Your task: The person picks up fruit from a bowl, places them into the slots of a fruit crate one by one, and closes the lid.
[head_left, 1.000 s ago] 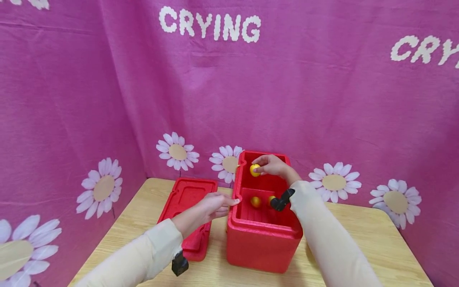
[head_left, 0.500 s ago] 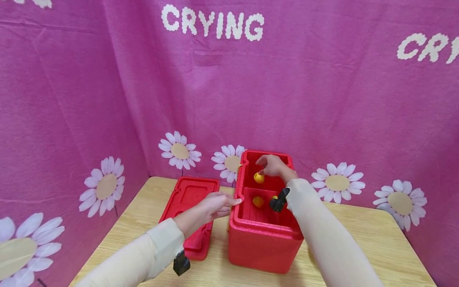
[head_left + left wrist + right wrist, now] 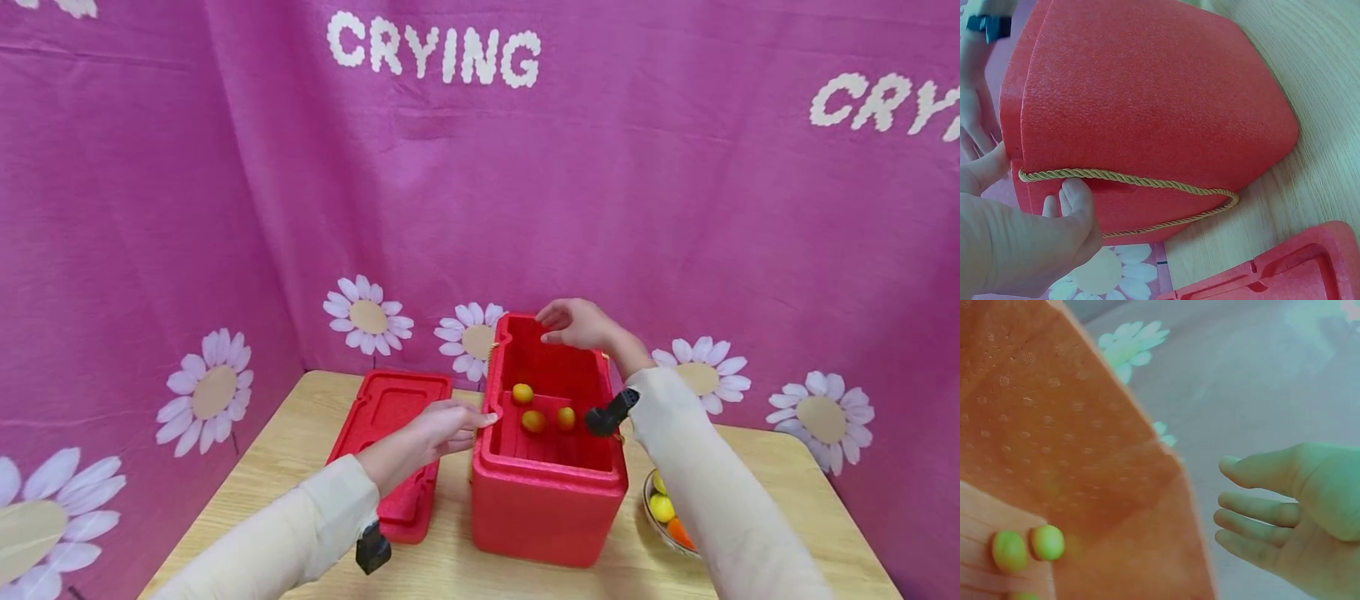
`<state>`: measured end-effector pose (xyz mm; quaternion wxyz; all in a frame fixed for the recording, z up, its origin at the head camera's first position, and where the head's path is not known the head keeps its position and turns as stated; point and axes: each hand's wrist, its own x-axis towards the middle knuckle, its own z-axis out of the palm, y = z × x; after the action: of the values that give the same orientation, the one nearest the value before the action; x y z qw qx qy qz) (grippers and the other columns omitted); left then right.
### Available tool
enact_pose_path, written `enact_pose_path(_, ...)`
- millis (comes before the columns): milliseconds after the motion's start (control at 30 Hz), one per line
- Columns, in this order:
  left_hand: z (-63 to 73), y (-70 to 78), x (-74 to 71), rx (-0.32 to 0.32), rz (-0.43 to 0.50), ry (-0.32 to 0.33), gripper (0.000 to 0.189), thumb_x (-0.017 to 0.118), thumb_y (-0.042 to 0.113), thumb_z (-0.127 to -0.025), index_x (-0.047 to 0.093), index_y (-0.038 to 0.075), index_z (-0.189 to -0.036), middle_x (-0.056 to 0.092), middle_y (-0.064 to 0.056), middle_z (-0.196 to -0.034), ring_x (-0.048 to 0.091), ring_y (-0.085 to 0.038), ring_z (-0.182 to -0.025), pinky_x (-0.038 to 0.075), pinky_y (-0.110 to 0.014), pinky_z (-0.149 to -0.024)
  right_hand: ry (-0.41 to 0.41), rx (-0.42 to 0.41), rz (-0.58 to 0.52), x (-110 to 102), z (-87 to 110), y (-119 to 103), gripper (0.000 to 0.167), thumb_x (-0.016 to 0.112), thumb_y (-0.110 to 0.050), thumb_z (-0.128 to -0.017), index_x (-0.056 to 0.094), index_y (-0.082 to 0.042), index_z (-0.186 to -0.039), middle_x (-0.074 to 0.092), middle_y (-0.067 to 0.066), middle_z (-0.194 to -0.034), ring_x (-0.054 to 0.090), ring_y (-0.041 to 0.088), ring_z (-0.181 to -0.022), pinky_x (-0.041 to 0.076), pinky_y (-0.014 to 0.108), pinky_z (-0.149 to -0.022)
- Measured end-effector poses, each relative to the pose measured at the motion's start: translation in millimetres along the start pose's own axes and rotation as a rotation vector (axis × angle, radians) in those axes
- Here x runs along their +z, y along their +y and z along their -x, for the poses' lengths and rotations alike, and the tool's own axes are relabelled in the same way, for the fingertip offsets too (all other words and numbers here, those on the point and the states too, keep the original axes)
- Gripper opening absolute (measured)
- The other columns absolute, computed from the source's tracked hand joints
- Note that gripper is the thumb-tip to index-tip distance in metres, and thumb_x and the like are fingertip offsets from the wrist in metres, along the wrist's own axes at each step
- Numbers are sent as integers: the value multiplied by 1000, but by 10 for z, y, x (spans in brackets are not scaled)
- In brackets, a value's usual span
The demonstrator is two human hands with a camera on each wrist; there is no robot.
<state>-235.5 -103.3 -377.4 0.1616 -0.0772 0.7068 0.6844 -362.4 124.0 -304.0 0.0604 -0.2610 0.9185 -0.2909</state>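
Note:
A red foam box [image 3: 551, 517] stands uncovered on the table. Three small yellow-orange fruits lie on its floor: one fruit [image 3: 522, 393] farther back, another fruit [image 3: 533, 421] nearer, and a third fruit [image 3: 566, 418] to the right. My left hand [image 3: 442, 427] grips the box's left rim, thumb over the edge and fingers against the outer wall. In the left wrist view those fingers touch the golden rope handle [image 3: 1129, 178]. Above the box's far end, my right hand [image 3: 577, 325] holds nothing, its fingers apart and loosely bent.
The red lid [image 3: 393, 400] lies on the wooden table [image 3: 772, 500] left of the box. To the right, partly behind the right sleeve, is a bowl [image 3: 649, 510] with yellow fruits [image 3: 662, 507] and an orange one [image 3: 678, 533]. A pink flowered curtain [image 3: 637, 208] hangs close behind.
My right hand has let go of a yellow fruit, which dropped to the box floor. It has then risen toward the far right rim, uncovering the bowl. The left hand stays on the rim.

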Motion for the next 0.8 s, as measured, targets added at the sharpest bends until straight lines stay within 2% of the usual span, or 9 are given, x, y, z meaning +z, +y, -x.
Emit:
enact_pose_path(67, -65, -9, 26, -48, -18, 40, 39, 70, 20, -86, 54, -4, -112, 69, -13, -103, 69, -19, -86, 56, -38, -93, 29, -23, 19, -77, 121, -10, 33, 65, -9, -89, 59, 1, -120, 63, 24, -123, 61, 37, -115, 53, 47, -97)
enact_pose_path(100, -69, -10, 18, -44, -27, 42, 40, 70, 22, -86, 54, -4, -113, 69, -14, -104, 70, -20, -87, 57, -38, -92, 47, -33, 27, -107, 189, -8, 33, 66, -9, -88, 60, 0, -119, 64, 23, -121, 62, 37, -113, 53, 48, -97)
enact_pose_path(167, -61, 3, -4, -64, -36, 39, 42, 70, 22, -86, 54, -3, -115, 69, -14, -107, 70, -20, -88, 56, -38, -93, 80, -46, 29, -151, 336, 27, 32, 67, -8, -88, 61, 0, -118, 65, 21, -118, 63, 36, -110, 54, 48, -95)
enact_pose_path(233, -53, 9, -38, -65, -21, 2, 44, 72, 23, -85, 55, -3, -117, 70, -13, -107, 70, -18, -88, 56, -36, -93, 114, -72, 23, -165, 491, 91, 30, 68, -7, -87, 62, 1, -115, 67, 21, -114, 65, 36, -106, 55, 48, -93)
enact_pose_path(300, -50, 7, -47, -62, -13, -18, 43, 72, 23, -85, 57, -3, -116, 71, -11, -103, 70, -17, -85, 56, -36, -92, 140, -82, 11, -158, 653, 176, 30, 68, -6, -86, 62, 2, -114, 67, 22, -112, 66, 35, -103, 55, 49, -92)
enact_pose_path(367, -65, 13, -28, -85, 0, -5, 40, 71, 20, -85, 58, -3, -115, 71, -8, -98, 68, -14, -81, 56, -36, -93, 167, -97, 8, -130, 816, 284, 30, 69, -5, -85, 62, 4, -113, 68, 23, -109, 67, 36, -100, 56, 49, -89)
enact_pose_path(533, -60, 1, 8, -96, 10, 16, 36, 70, 17, -85, 58, -2, -112, 69, -4, -90, 65, -13, -77, 56, -36, -93, 234, -127, 30, 8, 1196, 577, 29, 71, -2, -82, 64, 5, -109, 69, 21, -104, 67, 37, -95, 59, 46, -81)
enact_pose_path(633, -52, 9, 8, -108, 2, 26, 37, 71, 19, -86, 57, -1, -113, 69, -6, -95, 66, -15, -79, 56, -36, -93, 256, -122, 41, 116, 1371, 744, 27, 72, -2, -81, 65, 4, -107, 70, 19, -102, 67, 37, -92, 60, 42, -77)
enact_pose_path(800, -44, 38, -2, -134, -40, 17, 41, 70, 25, -86, 56, 1, -118, 67, -13, -115, 68, -23, -98, 54, -37, -97, 246, -64, 46, 257, 1606, 950, 25, 70, -4, -83, 64, 3, -106, 69, 19, -102, 67, 36, -92, 60, 43, -76)
